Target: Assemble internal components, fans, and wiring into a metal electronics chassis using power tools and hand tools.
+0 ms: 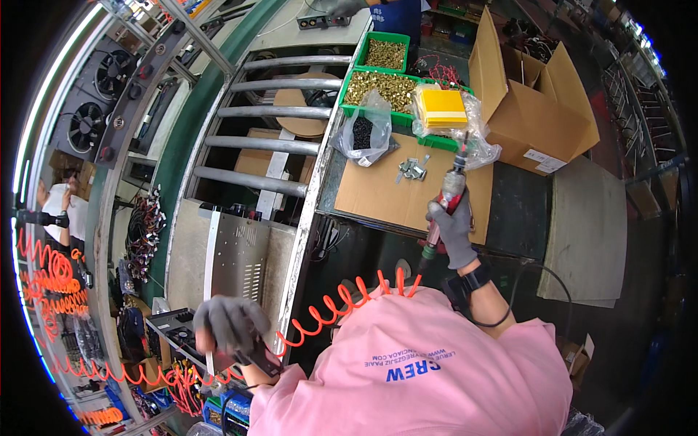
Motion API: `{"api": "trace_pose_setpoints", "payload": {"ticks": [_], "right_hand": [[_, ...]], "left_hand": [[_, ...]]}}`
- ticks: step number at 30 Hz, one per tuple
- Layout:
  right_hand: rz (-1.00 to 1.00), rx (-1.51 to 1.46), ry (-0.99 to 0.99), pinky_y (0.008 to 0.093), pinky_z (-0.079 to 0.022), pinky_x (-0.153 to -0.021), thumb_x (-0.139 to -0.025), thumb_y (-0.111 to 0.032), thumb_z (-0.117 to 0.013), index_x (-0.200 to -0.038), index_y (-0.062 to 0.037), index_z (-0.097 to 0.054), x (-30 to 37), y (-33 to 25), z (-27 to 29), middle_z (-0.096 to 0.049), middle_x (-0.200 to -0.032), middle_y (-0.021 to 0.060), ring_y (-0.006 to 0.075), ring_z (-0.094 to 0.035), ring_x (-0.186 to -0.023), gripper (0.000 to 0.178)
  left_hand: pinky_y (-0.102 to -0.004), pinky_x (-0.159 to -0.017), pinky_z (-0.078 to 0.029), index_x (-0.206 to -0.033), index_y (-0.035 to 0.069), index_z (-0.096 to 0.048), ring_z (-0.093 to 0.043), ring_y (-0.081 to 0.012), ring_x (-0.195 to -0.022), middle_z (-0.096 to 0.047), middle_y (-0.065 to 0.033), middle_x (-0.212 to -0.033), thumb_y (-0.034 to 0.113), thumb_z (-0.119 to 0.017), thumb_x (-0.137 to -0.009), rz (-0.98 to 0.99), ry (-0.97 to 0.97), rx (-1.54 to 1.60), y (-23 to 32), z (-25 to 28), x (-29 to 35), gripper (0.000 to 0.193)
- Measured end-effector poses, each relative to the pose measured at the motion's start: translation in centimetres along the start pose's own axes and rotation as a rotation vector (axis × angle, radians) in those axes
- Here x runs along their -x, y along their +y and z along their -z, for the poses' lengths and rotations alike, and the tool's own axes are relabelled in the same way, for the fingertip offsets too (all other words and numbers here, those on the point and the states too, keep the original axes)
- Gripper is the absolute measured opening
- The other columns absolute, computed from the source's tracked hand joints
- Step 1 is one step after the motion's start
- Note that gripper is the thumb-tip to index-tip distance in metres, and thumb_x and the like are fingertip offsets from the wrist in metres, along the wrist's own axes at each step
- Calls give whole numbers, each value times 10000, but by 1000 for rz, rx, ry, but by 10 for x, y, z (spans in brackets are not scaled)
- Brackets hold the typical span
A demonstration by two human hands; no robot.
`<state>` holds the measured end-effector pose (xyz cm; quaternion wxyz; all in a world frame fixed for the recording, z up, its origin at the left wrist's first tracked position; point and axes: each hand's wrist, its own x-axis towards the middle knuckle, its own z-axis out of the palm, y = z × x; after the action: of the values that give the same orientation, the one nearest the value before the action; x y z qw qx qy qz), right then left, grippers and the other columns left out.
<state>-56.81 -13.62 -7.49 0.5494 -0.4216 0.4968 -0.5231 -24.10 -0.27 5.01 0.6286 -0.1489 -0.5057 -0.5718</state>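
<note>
My right hand (456, 229), in a grey glove, is closed round a pneumatic screwdriver (452, 187) with a silver and red body. The tool's bit points away from me, over the cardboard-covered bench, and its green end fitting is toward me. At lower left, my gloved left hand (231, 325) is over the near end of a perforated metal housing (243, 254), its fingers bent downward. Whether those fingers grip the housing edge is not clear. An orange coiled hose (331, 309) runs between the two hands. Small metal brackets (413, 169) lie on the cardboard sheet (371, 185).
Green bins (352, 109) of brass fittings, a clear bag of black screws (362, 133) and yellow cards (443, 107) sit on the bench. An open carton (534, 123) stands at right. Metal rollers (262, 145) span the conveyor frame. Another person's gloved hand (345, 7) shows at the top.
</note>
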Motion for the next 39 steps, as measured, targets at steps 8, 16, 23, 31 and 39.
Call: {"api": "trace_pose_setpoints", "payload": {"ticks": [8,16,23,31,39], "right_hand": [[56,-26,-20,255,-458,-497,-704,-23,-558,-1145,-74,-309,6,-6,30,-469,-763,33,113,-502,-591,510],[218,39,115,253,-472,-531,-706,-1,-563,-1069,-74,-344,10,-31,50,-498,-792,43,112,-523,-604,430],[346,234,226,267,-477,-508,-636,25,-562,-1119,-65,-332,33,-58,88,-504,-795,59,136,-534,-608,543],[197,-517,347,248,-438,-416,-698,-124,-543,-997,-56,-418,3,-102,104,-482,-670,51,142,-515,-579,331],[278,658,-168,351,-473,-599,-673,-154,-599,-1190,-65,-357,-26,-62,101,-545,-754,79,227,-575,-622,578]], "left_hand": [[-250,-753,-456,-1053,-14,-562,-561,-118,-847,-598,-59,-931,188,-522,-870,1083,761,-610,-152,82,81,275],[-304,-705,-451,-935,-37,-566,-593,-240,-822,-615,-161,-863,182,-540,-833,962,491,-1186,-285,185,50,243],[-410,-688,-461,-918,10,-553,-572,-341,-786,-566,-182,-891,200,-572,-776,1124,321,-1576,-322,208,45,237],[-443,-666,-462,-871,29,-551,-572,-363,-783,-552,-187,-910,238,-571,-774,1248,231,-1807,-330,212,52,231],[-307,-584,-458,-961,16,-536,-578,-187,-640,-561,-92,-728,219,-521,-857,1145,973,-969,-284,175,15,229]]}}
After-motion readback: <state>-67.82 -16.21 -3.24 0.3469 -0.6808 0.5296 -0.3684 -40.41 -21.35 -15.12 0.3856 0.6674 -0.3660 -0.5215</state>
